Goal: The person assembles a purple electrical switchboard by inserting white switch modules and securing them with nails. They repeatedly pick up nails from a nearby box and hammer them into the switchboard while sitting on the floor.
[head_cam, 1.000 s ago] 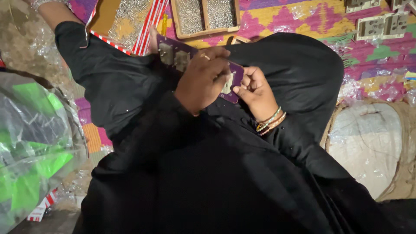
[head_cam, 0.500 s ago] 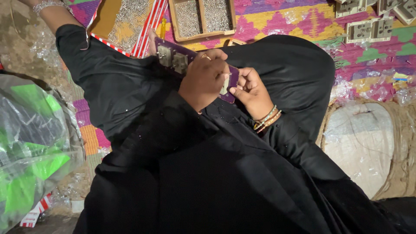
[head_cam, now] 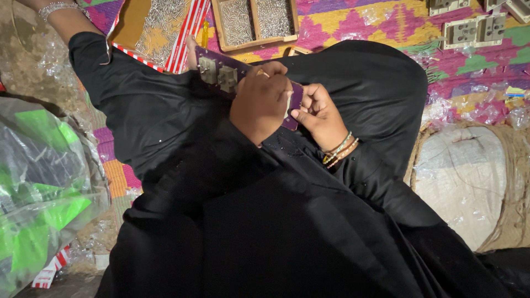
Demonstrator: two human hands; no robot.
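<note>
A: Looking at the head view, we see the left hand [head_cam: 262,102] lying over a purple board [head_cam: 221,69] propped on the lap, fingers curled down on it, likely to steady it.

B: Right hand [head_cam: 320,116]?

A: Clenched at the board's near end, thumb pressed to a pale part; we cannot tell what it pinches. Beige blocks [head_cam: 218,74] sit fixed on the board.

B: Surroundings?

A: Wooden tray [head_cam: 254,44] of small metal pins lies just beyond the knees, within reach. More blocks [head_cam: 475,30] on the mat [head_cam: 359,22], well apart.
</note>
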